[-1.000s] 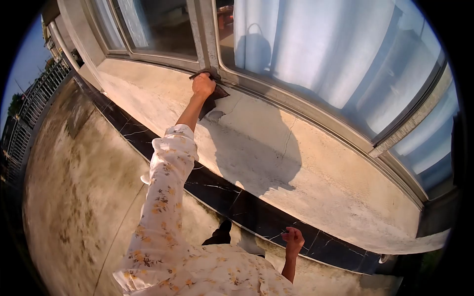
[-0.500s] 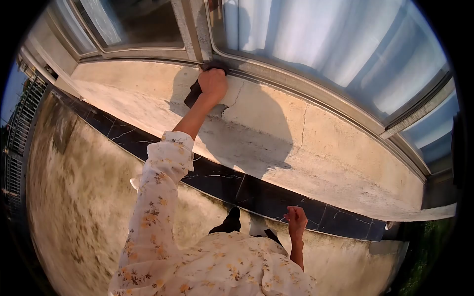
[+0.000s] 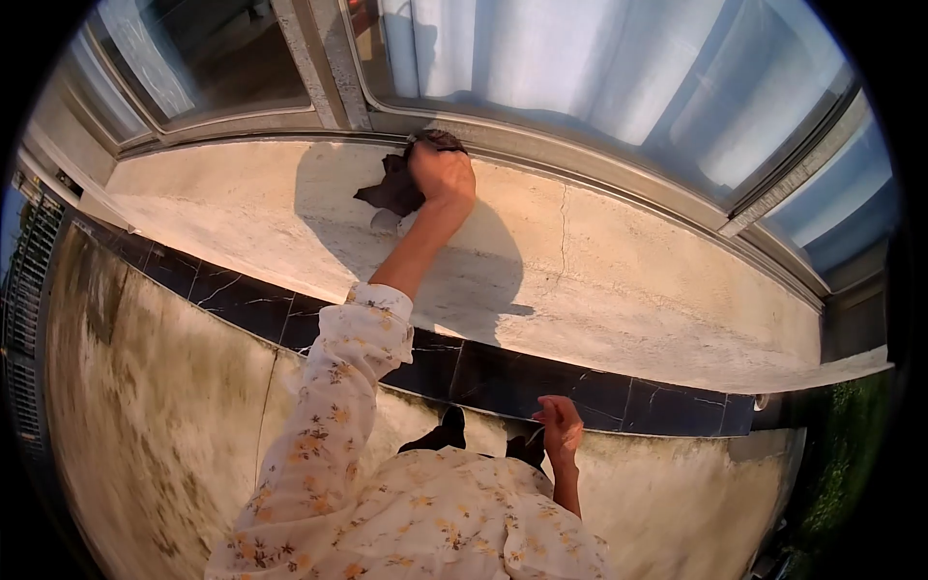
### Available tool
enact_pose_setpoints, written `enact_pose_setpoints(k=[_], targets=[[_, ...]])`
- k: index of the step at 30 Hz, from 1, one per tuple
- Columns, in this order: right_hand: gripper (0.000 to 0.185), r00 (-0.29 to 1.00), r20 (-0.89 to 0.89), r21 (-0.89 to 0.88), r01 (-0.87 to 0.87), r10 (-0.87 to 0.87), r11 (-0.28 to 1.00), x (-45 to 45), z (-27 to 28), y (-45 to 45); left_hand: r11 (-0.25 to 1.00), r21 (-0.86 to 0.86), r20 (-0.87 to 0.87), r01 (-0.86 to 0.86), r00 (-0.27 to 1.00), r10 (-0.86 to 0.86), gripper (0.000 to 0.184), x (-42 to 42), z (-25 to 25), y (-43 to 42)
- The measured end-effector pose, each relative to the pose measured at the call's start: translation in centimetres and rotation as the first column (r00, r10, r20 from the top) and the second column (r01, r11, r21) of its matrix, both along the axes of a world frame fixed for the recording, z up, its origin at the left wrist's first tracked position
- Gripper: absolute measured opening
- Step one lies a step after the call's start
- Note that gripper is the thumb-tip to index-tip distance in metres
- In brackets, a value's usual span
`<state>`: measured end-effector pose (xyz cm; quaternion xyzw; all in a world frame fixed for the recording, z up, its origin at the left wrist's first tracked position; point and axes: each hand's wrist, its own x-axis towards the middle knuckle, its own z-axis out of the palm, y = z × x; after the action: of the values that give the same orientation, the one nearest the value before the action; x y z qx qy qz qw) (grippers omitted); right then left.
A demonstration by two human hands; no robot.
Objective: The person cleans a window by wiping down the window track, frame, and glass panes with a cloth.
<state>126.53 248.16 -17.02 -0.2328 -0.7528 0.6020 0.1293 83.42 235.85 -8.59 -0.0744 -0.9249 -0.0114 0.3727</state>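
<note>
My left hand (image 3: 445,176) is closed around a crumpled dark brown cloth (image 3: 394,186), at the bottom rail of the window frame (image 3: 541,155). Part of the cloth sticks out to the left of the fingers, over the pale ledge (image 3: 638,271), and a bit shows above the knuckles against the rail. The palm side of this hand is hidden. My right hand (image 3: 561,430) hangs low near my body, in front of the dark tiles. Its fingers are loosely bent and a little apart, with nothing seen in them.
Behind the glass hang pale curtains (image 3: 580,68). A thin crack (image 3: 564,227) runs down the ledge. Below it lies a strip of black tiles (image 3: 503,372), then a stained concrete floor (image 3: 164,387) under my feet. A railing (image 3: 29,261) stands far left; greenery (image 3: 836,464) is at right.
My left hand has slid right along the window rail with the cloth, away from the upright post. The view has shifted too. My right hand's fingers have loosened slightly.
</note>
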Motion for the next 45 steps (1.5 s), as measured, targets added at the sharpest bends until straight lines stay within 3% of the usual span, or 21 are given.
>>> enact_pose_setpoints(k=[2, 6, 8, 9, 12, 14, 16, 17, 20, 22, 23, 25, 26, 28, 32, 35, 39, 42, 43, 44, 45], targets=[[0.012, 1.0, 0.002, 0.005, -0.009, 0.009, 1.0, 0.5, -0.1, 0.5, 0.996, -0.054, 0.021, -0.064, 0.998, 0.066, 0.022, 1.4, 0.6, 2.0], [0.009, 0.995, 0.069, -0.088, -0.071, 0.078, 0.994, 1.0, -1.4, 1.4, 0.955, -0.178, 0.225, 0.238, 0.955, -0.196, 0.013, 8.9, 4.0, 7.4], [0.009, 0.971, 0.045, 0.107, -0.239, 0.235, 0.965, -0.1, 0.1, 2.4, 0.958, -0.099, 0.112, 0.27, 0.96, -0.258, 0.011, 8.2, 2.1, 8.1], [0.009, 0.971, 0.027, 0.067, -0.237, 0.236, 0.969, -0.6, 0.8, 2.6, 0.962, -0.144, 0.062, 0.231, 0.973, -0.224, 0.012, 7.4, 1.5, 7.3], [0.01, 0.965, 0.014, 0.094, -0.262, 0.262, 0.961, -1.6, 3.0, 4.0, 0.931, 0.108, 0.364, 0.348, 0.858, -0.362, 0.015, 8.1, 2.9, 5.9], [0.011, 0.975, 0.0, 0.018, -0.223, 0.224, 0.975, -1.3, 3.6, 4.7, 0.966, 0.011, 0.389, 0.259, 0.888, -0.243, 0.007, 10.3, 4.2, 7.2], [0.011, 0.982, -0.004, -0.069, -0.187, 0.188, 0.98, -0.9, 4.9, 5.0, 0.958, 0.077, 0.107, 0.275, 0.953, -0.282, 0.019, 8.5, -0.1, 11.3], [0.013, 0.983, -0.03, -0.143, -0.182, 0.18, 0.973, -0.7, 6.4, 5.0, 0.99, -0.111, -0.105, 0.088, 0.989, -0.1, 0.018, 8.7, 0.1, 13.4], [0.014, 0.979, -0.103, -0.228, -0.198, 0.178, 0.953, -1.9, 10.3, 5.6, 0.928, -0.003, 0.162, 0.373, 0.916, -0.367, 0.018, 13.3, 3.3, 16.3], [0.014, 0.973, -0.151, -0.238, -0.206, 0.174, 0.949, -3.7, 11.4, 6.1, 0.917, -0.173, 0.256, 0.36, 0.915, -0.311, 0.019, 14.2, 5.0, 15.9], [0.015, 0.96, -0.2, -0.204, -0.238, 0.197, 0.95, -4.8, 11.7, 6.5, 0.921, -0.199, 0.048, 0.336, 0.942, -0.333, 0.018, 13.2, 3.9, 15.1], [0.015, 0.944, -0.262, -0.163, -0.251, 0.203, 0.954, -5.6, 12.3, 6.9, 0.715, 0.163, -0.107, 0.68, 0.732, -0.672, 0.012, 12.1, 2.8, 12.4], [0.015, 0.933, -0.27, -0.107, -0.274, 0.237, 0.956, -5.8, 12.7, 7.1, 0.879, 0.07, 0.08, 0.471, 0.876, -0.476, 0.01, 12.5, 3.9, 12.5], [0.015, 0.923, -0.282, -0.048, -0.286, 0.262, 0.957, -5.7, 13.0, 7.5, 0.922, -0.112, 0.18, 0.371, 0.92, -0.348, 0.01, 14.4, 6.5, 12.8], [0.016, 0.947, -0.232, -0.088, -0.25, 0.224, 0.964, -2.6, 11.0, 8.2, 0.883, -0.023, 0.095, 0.47, 0.88, -0.466, 0.01, 14.3, 5.2, 17.8], [0.018, 0.992, -0.106, -0.264, -0.095, 0.07, 0.96, 0.2, 9.0, 9.4, 0.909, -0.08, 0.248, 0.41, 0.891, -0.38, 0.013, 15.5, 5.2, 21.0], [0.022, 0.993, -0.111, -0.378, 0.004, -0.05, 0.926, 1.1, 8.6, 11.2, 0.762, -0.088, 0.203, 0.641, 0.761, -0.617, 0.015, 17.7, 5.4, 25.2], [0.02, 0.936, -0.325, -0.223, 0.062, -0.134, 0.973, -1.0, 11.8, 13.8, 0.572, 0.134, 0.216, 0.809, 0.54, -0.814, 0.012, 19.6, 6.0, 31.0], [0.021, 0.912, -0.383, -0.193, 0.076, -0.146, 0.978, -1.6, 12.9, 14.9, 0.555, 0.289, 0.387, 0.78, 0.435, -0.813, 0.007, 19.6, 7.3, 31.4], [0.023, 0.894, -0.412, -0.168, 0.116, -0.176, 0.979, -2.2, 14.0, 16.0, 0.546, 0.295, 0.378, 0.784, 0.429, -0.821, 0.007, 19.8, 7.4, 31.0], [0.025, 0.873, -0.443, -0.145, 0.155, -0.204, 0.977, -2.9, 15.2, 17.1, 0.489, 0.494, 0.256, 0.719, 0.417, -0.872, 0.011, 19.7, 7.3, 30.0]])
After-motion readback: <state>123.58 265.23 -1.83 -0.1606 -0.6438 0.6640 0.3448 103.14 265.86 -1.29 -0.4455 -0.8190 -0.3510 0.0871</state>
